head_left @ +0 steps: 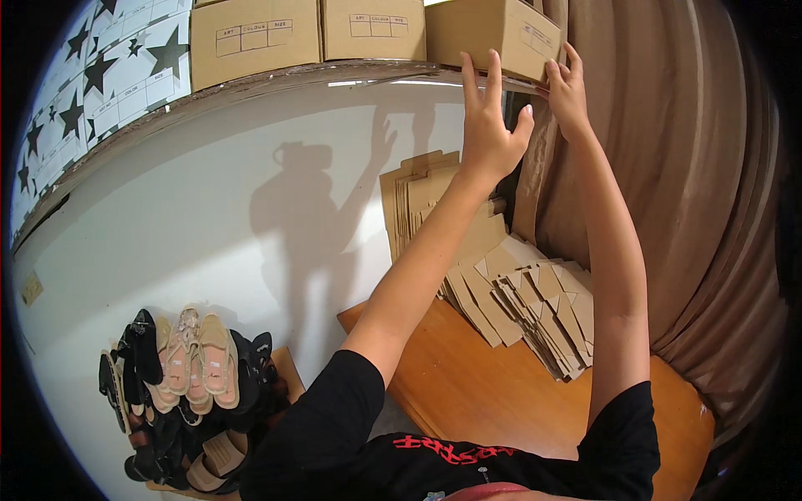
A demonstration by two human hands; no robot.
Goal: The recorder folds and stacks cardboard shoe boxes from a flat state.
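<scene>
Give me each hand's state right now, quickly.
Left hand: open, fingers spread, fingertips at the rightmost cardboard box; contact unclear.
Right hand: fingers partly bent at that box's right edge; grip cannot be told.

Up top, shelf (251, 86) w/ box stack (125, 83) far L, 2 mid boxes (256, 50), end box (468, 37) R, nr curtain (693, 150); below, carton pile (543, 309) on tabletop (493, 384), R side; shoe pile (196, 359) lower L, L of tabletop, wall (167, 225) behind

Tan cardboard box (493, 37); white boxes (125, 67), black star pattern; orange-brown table (476, 380); brown curtain (660, 167); black shirt (326, 417), red print (455, 451).
</scene>
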